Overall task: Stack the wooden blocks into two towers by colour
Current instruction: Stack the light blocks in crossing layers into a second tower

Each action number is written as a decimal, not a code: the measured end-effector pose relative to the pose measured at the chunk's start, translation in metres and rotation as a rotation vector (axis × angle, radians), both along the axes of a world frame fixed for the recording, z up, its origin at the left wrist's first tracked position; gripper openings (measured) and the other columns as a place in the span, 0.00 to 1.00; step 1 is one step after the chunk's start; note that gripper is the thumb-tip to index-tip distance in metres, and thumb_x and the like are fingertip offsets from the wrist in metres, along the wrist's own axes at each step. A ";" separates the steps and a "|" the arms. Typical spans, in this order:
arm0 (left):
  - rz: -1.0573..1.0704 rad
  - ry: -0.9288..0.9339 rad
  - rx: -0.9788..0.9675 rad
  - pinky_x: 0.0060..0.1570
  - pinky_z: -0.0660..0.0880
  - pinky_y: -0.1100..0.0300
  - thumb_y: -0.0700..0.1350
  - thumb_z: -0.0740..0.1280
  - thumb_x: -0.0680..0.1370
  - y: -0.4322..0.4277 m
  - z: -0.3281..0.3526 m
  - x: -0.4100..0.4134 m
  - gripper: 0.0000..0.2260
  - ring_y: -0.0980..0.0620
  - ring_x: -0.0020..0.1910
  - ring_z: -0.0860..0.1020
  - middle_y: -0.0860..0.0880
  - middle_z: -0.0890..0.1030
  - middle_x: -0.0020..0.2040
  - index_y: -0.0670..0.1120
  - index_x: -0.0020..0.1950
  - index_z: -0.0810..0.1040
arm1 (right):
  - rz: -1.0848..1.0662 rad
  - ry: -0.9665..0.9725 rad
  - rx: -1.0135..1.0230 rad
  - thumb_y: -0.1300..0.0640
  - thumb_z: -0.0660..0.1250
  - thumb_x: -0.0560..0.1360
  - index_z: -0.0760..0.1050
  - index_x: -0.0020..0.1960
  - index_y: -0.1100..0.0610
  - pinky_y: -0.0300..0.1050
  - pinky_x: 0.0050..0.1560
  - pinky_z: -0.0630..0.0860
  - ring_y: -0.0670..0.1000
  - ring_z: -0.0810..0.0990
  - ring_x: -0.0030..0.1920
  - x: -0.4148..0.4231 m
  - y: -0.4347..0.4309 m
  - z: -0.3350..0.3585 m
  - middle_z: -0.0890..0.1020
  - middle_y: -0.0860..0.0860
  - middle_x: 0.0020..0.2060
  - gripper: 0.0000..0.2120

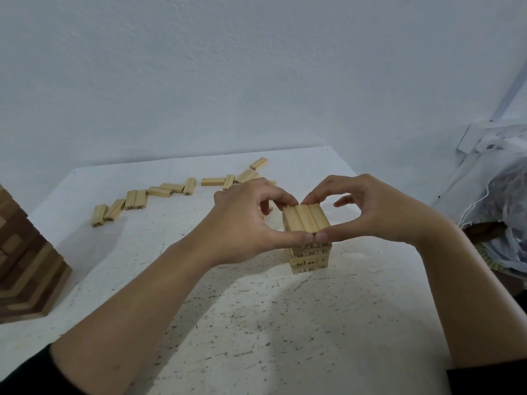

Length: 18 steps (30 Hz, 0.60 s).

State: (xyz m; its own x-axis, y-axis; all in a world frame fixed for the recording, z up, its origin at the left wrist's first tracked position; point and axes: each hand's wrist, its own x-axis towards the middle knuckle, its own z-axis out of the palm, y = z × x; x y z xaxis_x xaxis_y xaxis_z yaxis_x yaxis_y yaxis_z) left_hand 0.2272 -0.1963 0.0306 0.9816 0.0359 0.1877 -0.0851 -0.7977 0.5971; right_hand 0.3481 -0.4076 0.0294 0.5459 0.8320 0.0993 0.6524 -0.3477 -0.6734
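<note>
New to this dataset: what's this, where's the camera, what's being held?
No machine: a person's two bare hands, filmed by one wide-angle head-worn camera looking down. On the white speckled table stands a short tower of pale wooden blocks. The left hand and right hand both pinch its top layer of three blocks between thumb and fingers. Farther back lie loose pale wooden blocks; a brown-and-pale wooden stack sits at the left edge.

Pale block tower (305, 220) upright; loose blocks (135, 199) behind.

22 on loose block (189, 186), 30 on tower (310, 254)
</note>
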 end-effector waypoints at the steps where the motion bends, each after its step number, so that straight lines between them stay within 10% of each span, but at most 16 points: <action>1: 0.002 0.000 -0.002 0.60 0.72 0.46 0.76 0.69 0.58 0.000 0.000 0.000 0.32 0.64 0.50 0.74 0.66 0.77 0.50 0.64 0.57 0.81 | -0.002 0.002 0.002 0.31 0.76 0.61 0.81 0.58 0.36 0.55 0.65 0.74 0.43 0.75 0.64 0.000 0.000 0.000 0.81 0.37 0.57 0.27; 18: -0.057 0.037 -0.034 0.65 0.71 0.44 0.76 0.73 0.58 0.012 -0.009 -0.007 0.35 0.65 0.55 0.75 0.68 0.76 0.56 0.65 0.62 0.79 | -0.010 0.057 -0.005 0.36 0.77 0.62 0.80 0.62 0.40 0.56 0.68 0.73 0.44 0.75 0.67 -0.001 -0.008 -0.002 0.80 0.39 0.61 0.29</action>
State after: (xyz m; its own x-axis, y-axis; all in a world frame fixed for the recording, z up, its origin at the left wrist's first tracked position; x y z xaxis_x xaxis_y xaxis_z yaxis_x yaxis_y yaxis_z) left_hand 0.2202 -0.1844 0.0220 0.9884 -0.0150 0.1514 -0.1077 -0.7716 0.6270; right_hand 0.3471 -0.4157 0.0271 0.5584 0.8271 0.0635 0.6096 -0.3573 -0.7076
